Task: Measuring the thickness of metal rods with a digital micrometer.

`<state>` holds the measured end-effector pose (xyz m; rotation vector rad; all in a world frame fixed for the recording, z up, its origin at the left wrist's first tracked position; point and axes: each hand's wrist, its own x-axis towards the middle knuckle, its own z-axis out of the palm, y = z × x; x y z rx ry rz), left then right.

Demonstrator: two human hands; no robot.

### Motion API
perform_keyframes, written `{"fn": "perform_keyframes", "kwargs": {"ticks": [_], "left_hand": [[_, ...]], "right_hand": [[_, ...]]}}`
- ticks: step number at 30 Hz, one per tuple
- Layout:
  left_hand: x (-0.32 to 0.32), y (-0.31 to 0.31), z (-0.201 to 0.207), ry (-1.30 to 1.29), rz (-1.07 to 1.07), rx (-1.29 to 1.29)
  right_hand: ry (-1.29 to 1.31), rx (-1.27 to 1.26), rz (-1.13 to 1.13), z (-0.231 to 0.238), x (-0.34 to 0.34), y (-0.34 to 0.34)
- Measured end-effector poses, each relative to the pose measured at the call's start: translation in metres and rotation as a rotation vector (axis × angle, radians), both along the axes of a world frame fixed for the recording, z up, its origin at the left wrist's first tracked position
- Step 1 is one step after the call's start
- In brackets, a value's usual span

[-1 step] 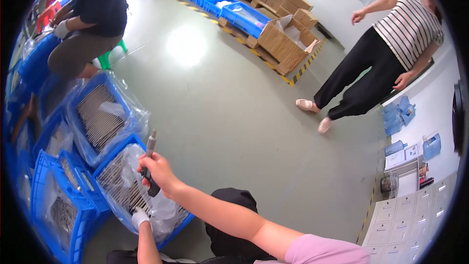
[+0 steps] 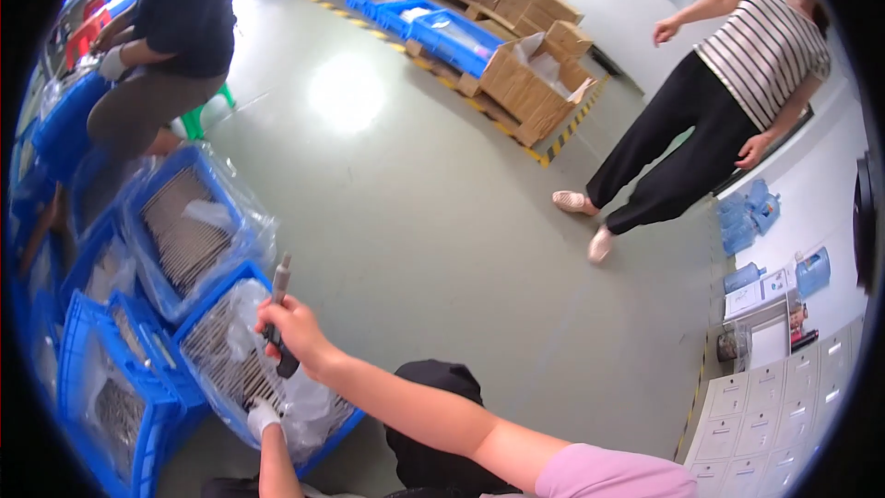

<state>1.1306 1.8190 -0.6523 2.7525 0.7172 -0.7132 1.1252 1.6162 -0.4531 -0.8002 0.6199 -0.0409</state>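
Observation:
My right hand [image 2: 297,332] is closed round a micrometer [image 2: 280,282]. Its silver barrel points up past the fingers, and its dark frame shows below them. That hand is held above a blue crate [image 2: 210,298] lined with clear plastic. Rows of thin metal rods [image 2: 205,343] lie in the crate, partly under the crumpled plastic bag [image 2: 309,403]. At the crate's near side, my left hand [image 2: 264,417], in a white glove, reaches down to the rods. Its fingertips are too small and hidden to show whether they grip one.
Another blue crate of rods [image 2: 184,231] adjoins beyond, and a crate of small metal parts [image 2: 115,415] stands left. A person in dark clothes [image 2: 184,28] sits at the upper left. Someone in a striped top [image 2: 765,55] stands at the right. A cardboard box [image 2: 525,92] rests on a pallet.
The view has shifted slightly. The striped-top person's feet have moved a little. My right hand still holds the micrometer, and my left hand stays at the rods.

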Motion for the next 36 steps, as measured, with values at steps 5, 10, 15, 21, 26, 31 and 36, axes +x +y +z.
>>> {"fn": "perform_keyframes", "kwargs": {"ticks": [5, 10, 15, 21, 26, 31, 36], "left_hand": [[-0.002, 0.004, -0.008, -0.106, -0.033, 0.099], [0.002, -0.011, 0.003, -0.040, -0.019, 0.080], [0.001, -0.006, -0.014, -0.110, 0.046, 0.088], [-0.002, -0.011, -0.005, -0.094, 0.114, 0.014], [-0.005, -0.021, 0.007, -0.109, 0.115, -0.001], [-0.014, -0.025, 0.013, -0.336, 0.010, -0.054], [-0.007, -0.027, 0.017, -0.374, -0.059, -0.054]], "right_hand": [[-0.002, -0.008, 0.018, -0.008, 0.001, 0.005], [0.001, -0.023, 0.033, -0.007, -0.003, -0.001], [0.031, -0.021, 0.050, -0.006, 0.000, 0.006], [0.046, -0.030, 0.059, -0.007, -0.001, 0.007], [0.030, -0.015, 0.075, -0.005, -0.005, 0.011], [0.019, -0.027, 0.067, -0.008, -0.008, 0.016], [0.044, -0.028, 0.089, -0.012, -0.012, 0.020]]}}
